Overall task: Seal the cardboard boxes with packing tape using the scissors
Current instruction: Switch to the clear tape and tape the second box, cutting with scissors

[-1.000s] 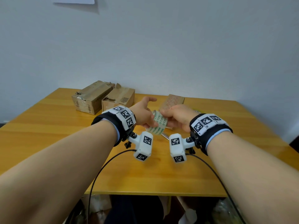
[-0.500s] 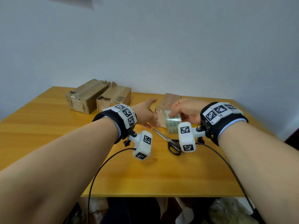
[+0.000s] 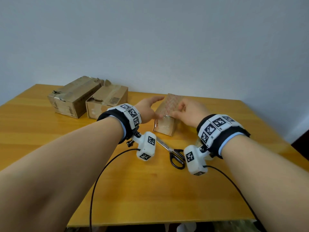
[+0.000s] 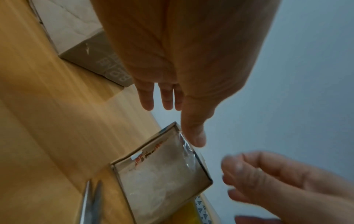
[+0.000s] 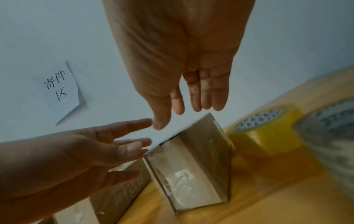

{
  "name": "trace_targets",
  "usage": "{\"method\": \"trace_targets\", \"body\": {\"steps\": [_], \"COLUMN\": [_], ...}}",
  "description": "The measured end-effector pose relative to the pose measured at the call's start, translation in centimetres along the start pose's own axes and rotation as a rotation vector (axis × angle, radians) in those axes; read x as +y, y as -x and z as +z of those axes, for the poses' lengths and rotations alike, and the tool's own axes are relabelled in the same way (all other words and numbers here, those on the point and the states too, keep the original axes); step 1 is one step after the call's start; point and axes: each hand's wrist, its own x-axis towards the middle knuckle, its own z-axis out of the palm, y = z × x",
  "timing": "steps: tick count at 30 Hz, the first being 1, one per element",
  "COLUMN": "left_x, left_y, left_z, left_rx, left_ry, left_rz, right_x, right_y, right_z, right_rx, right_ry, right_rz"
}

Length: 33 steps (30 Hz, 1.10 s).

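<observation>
Patterned box: I see the cardboard box (image 3: 168,113) with the herringbone print lying on the table (image 3: 150,190) between my two hands. Its long axis runs away from me toward the wall, and its near square end (image 4: 162,174), glossy with clear film or tape, faces me.
Left hand: my left hand (image 3: 147,109) is just left of that box, fingers straight and spread, holding nothing. In the left wrist view the thumb (image 4: 193,130) sits at the top edge of the near end; I cannot tell whether it touches.
Right hand: my right hand (image 3: 189,113) is over the box's near right top, fingers extended and loose, nothing in its grip. In the right wrist view the fingertips (image 5: 206,104) hang just above the box's top edge.
Scissors: the scissors (image 3: 170,151) lie flat on the table in front of the box, apart from both hands. Their blades point away and left toward the box's near end; the black handles point toward me and right.
Tape: a yellow tape roll (image 5: 268,133) stands on the table just right of the box, with a paler roll (image 5: 329,136), blurred, beside it.
Other boxes: two plain, torn cardboard boxes (image 3: 87,101) lie side by side at the far left, long axes angled toward the wall.
Wall: a paper note (image 5: 59,89) with handwritten characters hangs there.
</observation>
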Motion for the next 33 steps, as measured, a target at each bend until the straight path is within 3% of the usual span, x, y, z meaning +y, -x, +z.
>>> {"method": "trace_targets", "body": {"steps": [7,16,22,27,31,33], "left_x": [-0.6,-1.3,-1.2,-1.9,-2.9,-2.8], "left_y": [-2.6,-3.4,-2.9,-2.3,-1.2,-0.5], "left_z": [1.0,1.1,1.2,-0.5,-1.9,-1.7], "left_rx": [0.019,0.016,0.061,0.012,-0.010,-0.063], "left_ry": [-0.068,-0.375,-0.293,-0.186,-0.020,-0.014], "left_rz": [0.017,0.114,0.084,0.006,-0.066,-0.122], "right_x": [-0.2,-0.9,-1.5,-3.3,-4.5,-4.6], "right_y": [-2.3,-2.7,-2.0,-1.0,-1.5,-2.3], "right_z": [3.0,3.7,3.7,2.5,1.1,0.7], "right_rx": [-0.032,-0.061,-0.044,-0.105,-0.108,-0.041], "right_ry": [-0.072,0.162,0.182,0.242,0.083,0.038], "right_rz": [-0.008,-0.098,-0.092,-0.142,-0.108,-0.071]}}
